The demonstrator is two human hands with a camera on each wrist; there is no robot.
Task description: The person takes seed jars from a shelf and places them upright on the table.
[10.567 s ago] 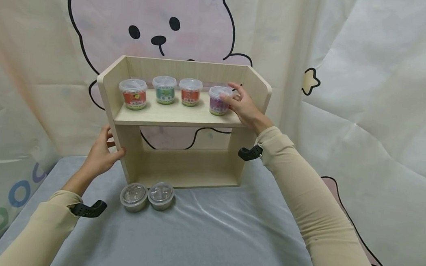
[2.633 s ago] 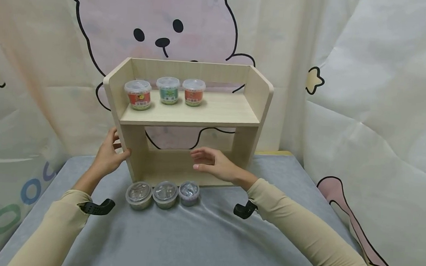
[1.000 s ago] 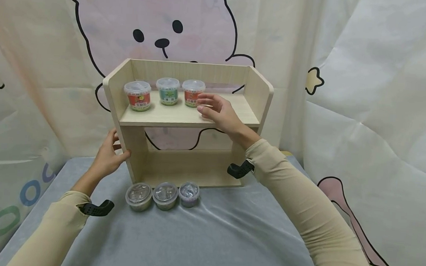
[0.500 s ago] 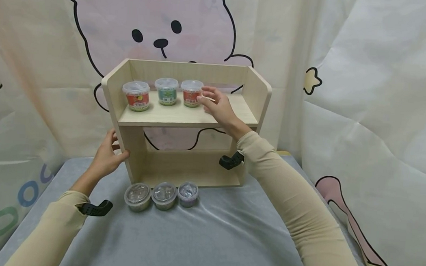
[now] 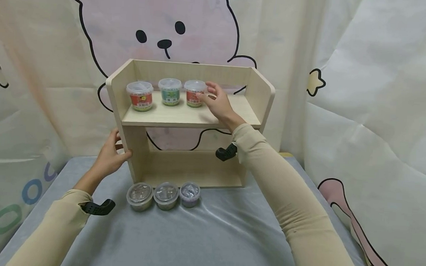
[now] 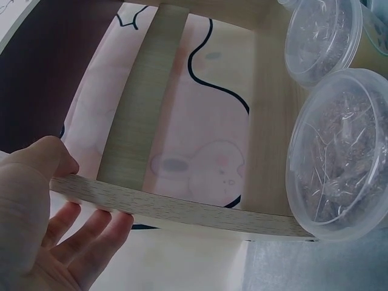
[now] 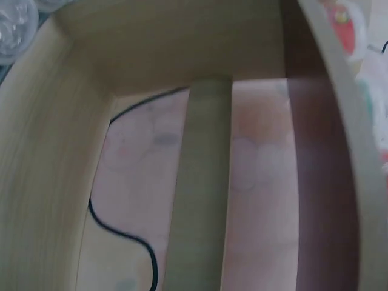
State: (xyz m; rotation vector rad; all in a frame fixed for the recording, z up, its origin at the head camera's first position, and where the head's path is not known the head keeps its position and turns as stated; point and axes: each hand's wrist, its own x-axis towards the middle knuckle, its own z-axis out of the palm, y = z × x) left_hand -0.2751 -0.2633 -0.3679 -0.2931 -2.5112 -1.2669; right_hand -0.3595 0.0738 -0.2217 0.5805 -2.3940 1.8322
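My left hand [image 5: 110, 156] grips the left side panel of a pale wooden two-tier shelf [image 5: 191, 121]. In the left wrist view, its thumb and fingers [image 6: 91, 239] lie on either side of the panel edge. On the upper tier, my right hand [image 5: 220, 105] holds the right side of a lidded plastic tub with a red label [image 5: 193, 94], thumb in front and fingers behind. To its left stand a green-labelled tub [image 5: 170, 93] and another red-labelled tub [image 5: 140, 97]. My right hand is outside the right wrist view.
Three lidded tubs stand in a row before the shelf: a left tub [image 5: 140, 196], a middle tub [image 5: 166, 195] and a smaller purplish tub [image 5: 189, 194]. A grey-blue cloth [image 5: 199, 242] covers the table. A printed curtain [image 5: 365, 97] hangs behind and at the right.
The purple tub has gone from the upper tier to the row on the table. My right hand has risen from the lower tier and closed in on the right-hand red-labelled tub. My left hand stays put.
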